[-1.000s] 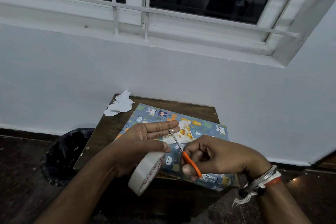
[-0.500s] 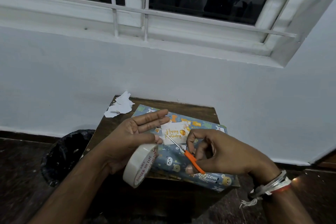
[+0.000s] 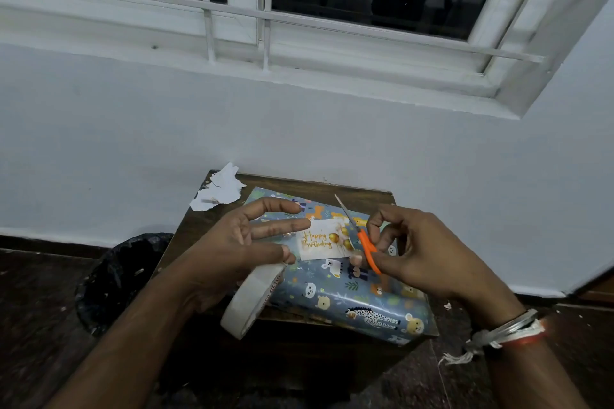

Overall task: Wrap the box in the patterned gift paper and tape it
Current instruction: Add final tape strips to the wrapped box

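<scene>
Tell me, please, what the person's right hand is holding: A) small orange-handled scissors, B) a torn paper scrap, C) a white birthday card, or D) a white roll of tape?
A: the right hand curls round the small orange-handled scissors, while the left hand holds the white roll of tape.

The blue gift paper (image 3: 332, 295) is printed with cartoon animals. The small steel scissors (image 3: 363, 242) are handled in orange.
</scene>
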A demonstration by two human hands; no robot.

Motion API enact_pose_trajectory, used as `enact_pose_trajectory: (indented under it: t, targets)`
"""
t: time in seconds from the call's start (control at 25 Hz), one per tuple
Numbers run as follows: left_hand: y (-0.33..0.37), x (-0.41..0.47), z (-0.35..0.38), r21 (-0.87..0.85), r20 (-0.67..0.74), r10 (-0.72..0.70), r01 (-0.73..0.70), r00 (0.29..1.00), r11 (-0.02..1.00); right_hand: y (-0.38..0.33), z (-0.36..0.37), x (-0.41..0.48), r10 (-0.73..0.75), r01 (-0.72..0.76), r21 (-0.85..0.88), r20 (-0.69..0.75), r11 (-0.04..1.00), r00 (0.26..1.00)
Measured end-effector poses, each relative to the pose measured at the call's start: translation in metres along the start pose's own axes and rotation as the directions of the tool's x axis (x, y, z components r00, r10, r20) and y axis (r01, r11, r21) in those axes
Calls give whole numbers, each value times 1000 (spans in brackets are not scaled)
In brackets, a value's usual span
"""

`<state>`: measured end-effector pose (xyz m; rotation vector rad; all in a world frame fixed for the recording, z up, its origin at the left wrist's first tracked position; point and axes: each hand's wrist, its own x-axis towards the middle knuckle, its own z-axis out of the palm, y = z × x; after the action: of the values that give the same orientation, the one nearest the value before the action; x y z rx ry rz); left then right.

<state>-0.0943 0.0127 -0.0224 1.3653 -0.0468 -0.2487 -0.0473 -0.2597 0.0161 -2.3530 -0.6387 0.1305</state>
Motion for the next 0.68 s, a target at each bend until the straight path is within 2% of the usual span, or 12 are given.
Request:
enact_pose_trajectory:
  t: [0.12,0.24,0.32,0.44,0.48,0.56,0.68]
  targets:
    - [2,0,7,11,4,46,-46,999,999,3,2,1,-38,32,-93,-65,995,997]
    - [4,3,8,-80,-6,79,-79,997,994,4,6,2,-29,21,-104,-81,994,996]
    - [5,4,9,-103,-23,99,-101,995,989,8,9,5,-12,-10,-132,-164,991,986]
    - [2,7,9,-100,-65,131,-137,989,985,16,15,15,3,-116,-401,-273,908,962]
    - [1,8,8,-96,-73,140,-146,987,985,19,16,20,24,-161,-496,-272,853,962]
    - [-1,8,8,-89,-81,146,-153,986,984,20,18,30,109,-199,-625,-180,754,978]
    - [0,9,9,-93,-93,137,-145,986,985,11,24,33,182,-147,-708,-27,690,983]
